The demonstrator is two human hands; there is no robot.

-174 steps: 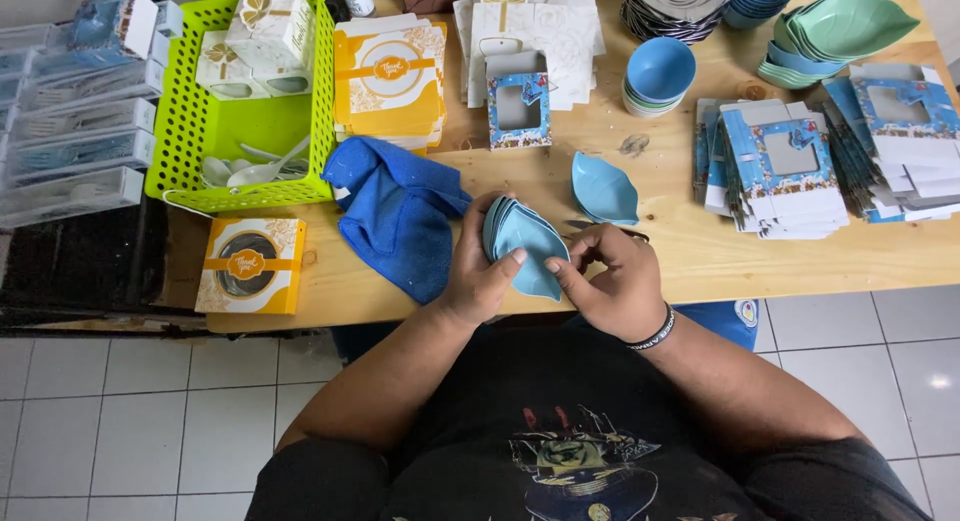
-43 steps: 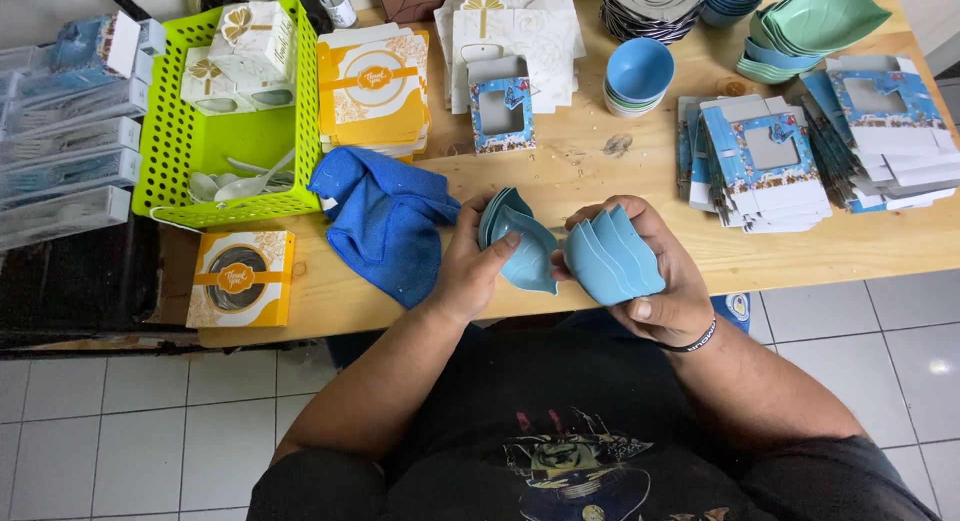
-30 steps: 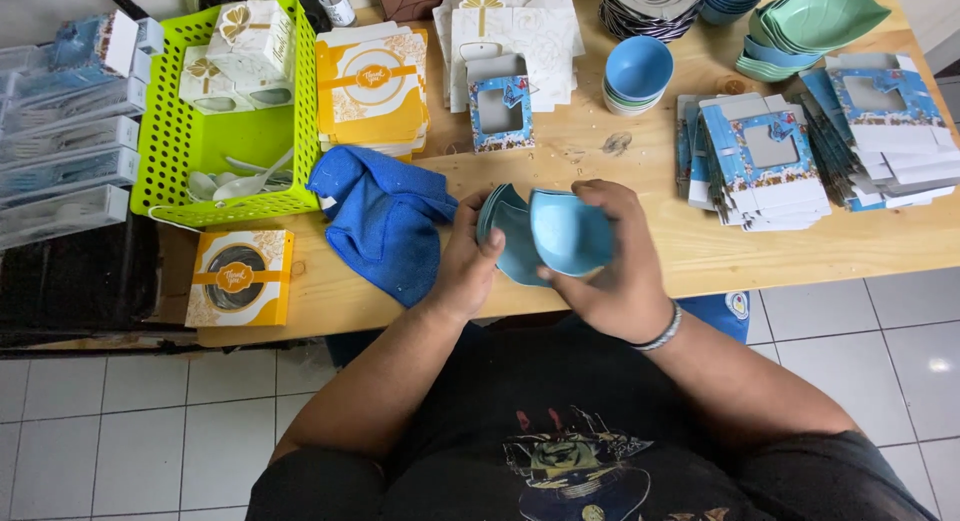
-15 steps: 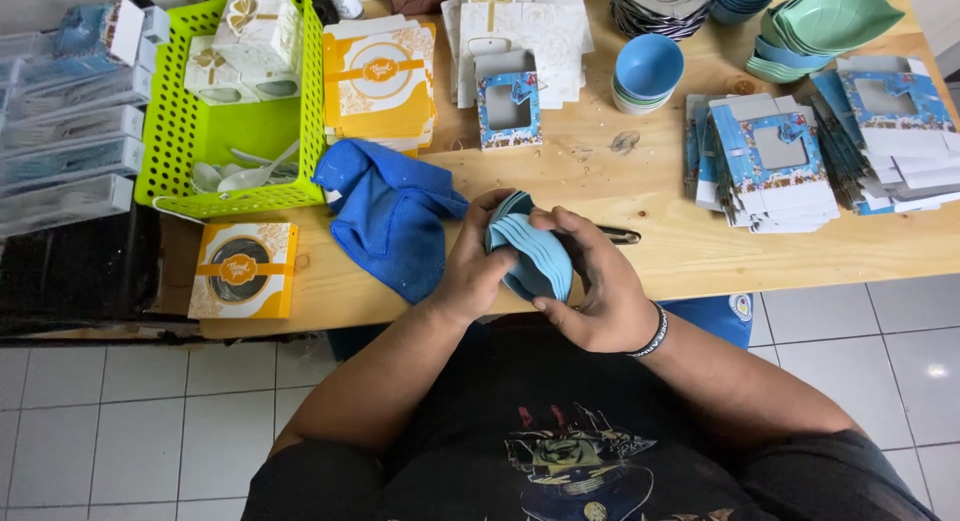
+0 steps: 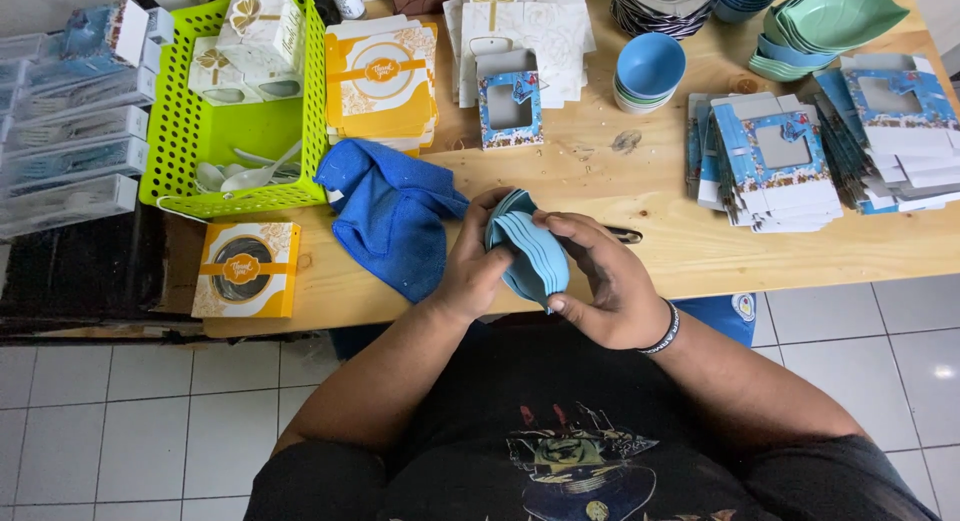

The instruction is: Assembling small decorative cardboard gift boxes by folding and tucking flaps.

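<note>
Both hands are closed together on a nested stack of light-blue leaf-shaped dishes (image 5: 527, 249), held on edge just above the near edge of the wooden surface (image 5: 640, 256), right in front of the person's chest. The left hand (image 5: 467, 271) cups the stack from its left side, with fingertips curled over the top rims. The right hand (image 5: 605, 281) wraps the other side, thumb under the lower tip and fingers laid across the upper edge. The stack sits squarely between the two palms, neither hand nearer than the other. Its long axis runs away from the body toward the surface, leaning slightly to the left at the far end, and the rims show as several thin stacked lines.

The dishes look matte, smooth and thin-walled, with pointed ends.

Just left of the left hand lies a crumpled blue cloth (image 5: 392, 213). Farther off stand a lime-green perforated basket (image 5: 196, 131) with white spoons, flat yellow-and-white gift boxes (image 5: 381, 81), blue round bowls (image 5: 649, 69), and fanned piles of blue windowed cartons (image 5: 775, 161).
</note>
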